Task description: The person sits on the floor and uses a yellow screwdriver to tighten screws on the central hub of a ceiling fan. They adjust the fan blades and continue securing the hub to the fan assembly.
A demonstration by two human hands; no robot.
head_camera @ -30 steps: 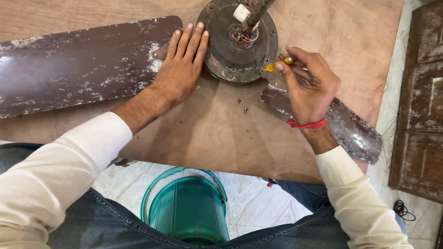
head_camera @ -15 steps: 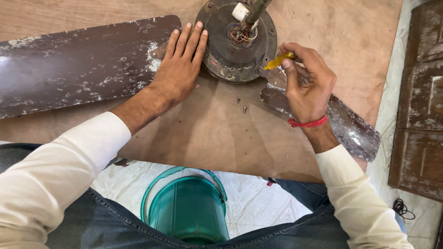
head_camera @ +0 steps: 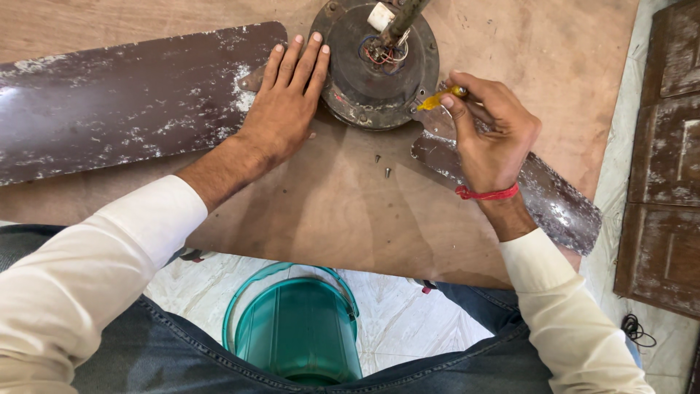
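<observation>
Pinching a yellow-handled screwdriver point(head_camera: 442, 98), the right hand point(head_camera: 488, 138) had its tip at the rim of the rusty fan motor point(head_camera: 379, 66), right above a short blade point(head_camera: 510, 182). The left hand point(head_camera: 288, 109) lay open and flat, fingers against the motor's side, palm on the long brown blade point(head_camera: 124, 109) (pretty flaky paint). Two loose screws point(head_camera: 383, 165) sat on the plywood board point(head_camera: 328, 211) between the hands, and a green bucket point(head_camera: 299, 328) stood near the knees.
</observation>
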